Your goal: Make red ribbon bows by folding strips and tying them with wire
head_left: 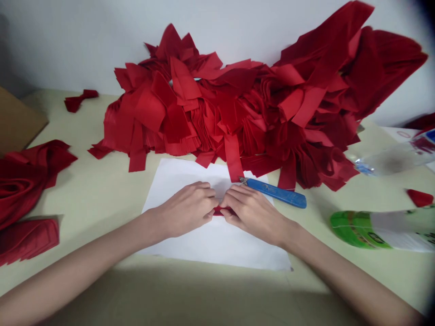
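Gripping a red strip [218, 211] in left hand [192, 203] and right hand [251, 208], blue cutter [278, 194] just beyond, red heap [234, 108] behind.

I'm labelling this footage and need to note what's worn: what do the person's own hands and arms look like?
Both the left hand and right hand are ungloved, with no ring, watch or bracelet to be seen. The forearms are slim, narrowing towards the wrists, and no sleeve shows within the frame.
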`<state>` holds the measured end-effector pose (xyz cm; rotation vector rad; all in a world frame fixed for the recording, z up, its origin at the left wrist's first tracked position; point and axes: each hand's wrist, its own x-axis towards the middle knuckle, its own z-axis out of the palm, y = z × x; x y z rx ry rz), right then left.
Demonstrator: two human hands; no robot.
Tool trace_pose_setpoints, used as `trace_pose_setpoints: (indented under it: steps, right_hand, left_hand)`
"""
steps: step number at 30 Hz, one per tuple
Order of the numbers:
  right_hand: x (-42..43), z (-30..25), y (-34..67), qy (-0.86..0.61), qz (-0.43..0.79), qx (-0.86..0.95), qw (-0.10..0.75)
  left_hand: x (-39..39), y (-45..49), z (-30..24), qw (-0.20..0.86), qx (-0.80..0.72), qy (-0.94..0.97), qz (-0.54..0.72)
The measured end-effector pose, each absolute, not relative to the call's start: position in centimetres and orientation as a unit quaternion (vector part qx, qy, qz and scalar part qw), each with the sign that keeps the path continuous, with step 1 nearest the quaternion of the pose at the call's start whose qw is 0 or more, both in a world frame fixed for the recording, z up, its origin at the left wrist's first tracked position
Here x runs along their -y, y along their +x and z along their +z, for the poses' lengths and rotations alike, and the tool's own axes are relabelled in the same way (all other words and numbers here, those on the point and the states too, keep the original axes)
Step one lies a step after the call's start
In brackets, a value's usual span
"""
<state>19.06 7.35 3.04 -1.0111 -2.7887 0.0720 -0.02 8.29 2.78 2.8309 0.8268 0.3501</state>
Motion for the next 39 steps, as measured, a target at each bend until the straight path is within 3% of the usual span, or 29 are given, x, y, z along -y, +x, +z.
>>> trace_pose_setpoints:
  steps: [5,12,21,30,34,39]
  right_hand:
    - [-6.5,1.9,19.3,-0.276,-0.096,0.951,0.100]
    - [-5.8,1.8,19.3,-0.210,-0.144,0.959,0.129]
    - [-5.5,1.8,19.8,-0.186,-0.156,0.961,0.130]
    - [-5.7,2.5,19.6,-0.304,-0.001,0.939,0.161]
    - [-6.1,2.5,19.2,-0.292,-0.030,0.943,0.158]
    - [-6.3,1.7,18.9,-0.273,-0.082,0.941,0.184]
  left_hand:
    - [-7.3,-0.7,2.0,-0.023,-0.237,0.961,0.142]
    - [-5.3,-1.4,0.9,-0.178,-0.194,0.950,0.169]
    - [-4.7,-1.0,0.9,-0.137,-0.225,0.942,0.207]
    - [-5.7,-0.4,0.5,-0.002,-0.299,0.930,0.214]
    - [-6.0,-0.3,0.8,0.046,-0.319,0.919,0.227]
    - [-6.0,-0.4,1.1,0.026,-0.322,0.921,0.219]
